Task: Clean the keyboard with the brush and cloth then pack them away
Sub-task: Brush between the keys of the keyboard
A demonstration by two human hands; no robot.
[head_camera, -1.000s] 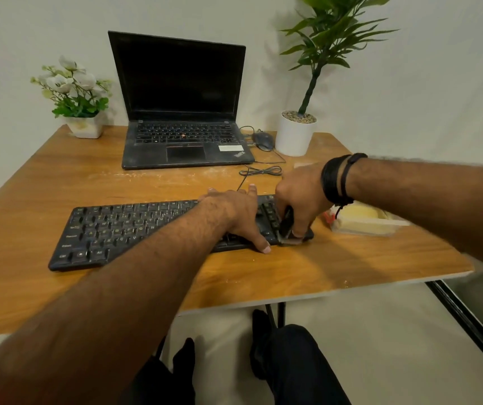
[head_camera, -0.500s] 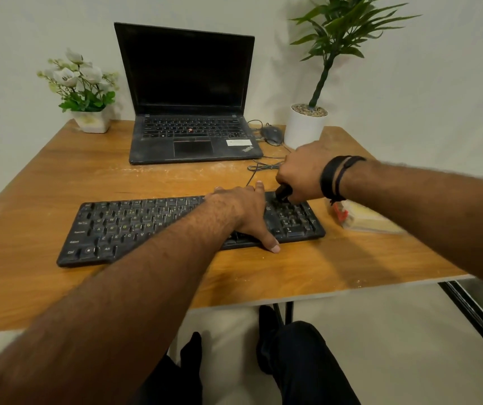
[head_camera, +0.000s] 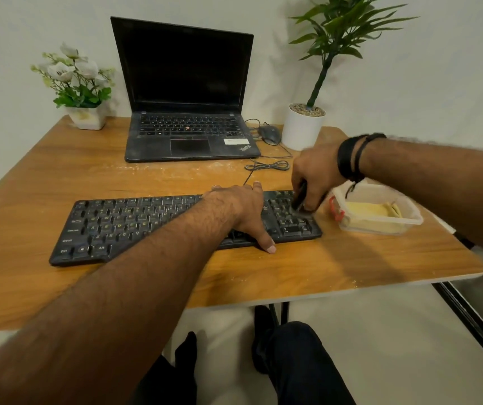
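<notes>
Black keyboard [head_camera: 152,226] lying flat on wooden desk [head_camera: 351,258], long side running left to right, near front edge. Left hand [head_camera: 241,210] resting palm-down across right-centre key rows; fingers extended and slightly spread, reaching to far edge of keys; thumb stretched forward over near edge, tip touching desk. Nothing gripped. Right hand [head_camera: 314,176] poised over number-pad end, fingers curled downward around dark handle of brush [head_camera: 300,198], held near-upright; lower end meeting keys of far right block. Bristles blurred, exact contact not clear. Two dark bands [head_camera: 351,156] on right wrist. Clear plastic container [head_camera: 380,211], open-topped, just beside right end of keyboard; folded yellow cloth [head_camera: 371,211] lying inside. Behind keyboard: open laptop [head_camera: 187,92] with dark screen, mouse [head_camera: 269,134] with coiled cable [head_camera: 266,165], white potted plant [head_camera: 303,127], small pot of white flowers [head_camera: 76,86] at far left corner.
</notes>
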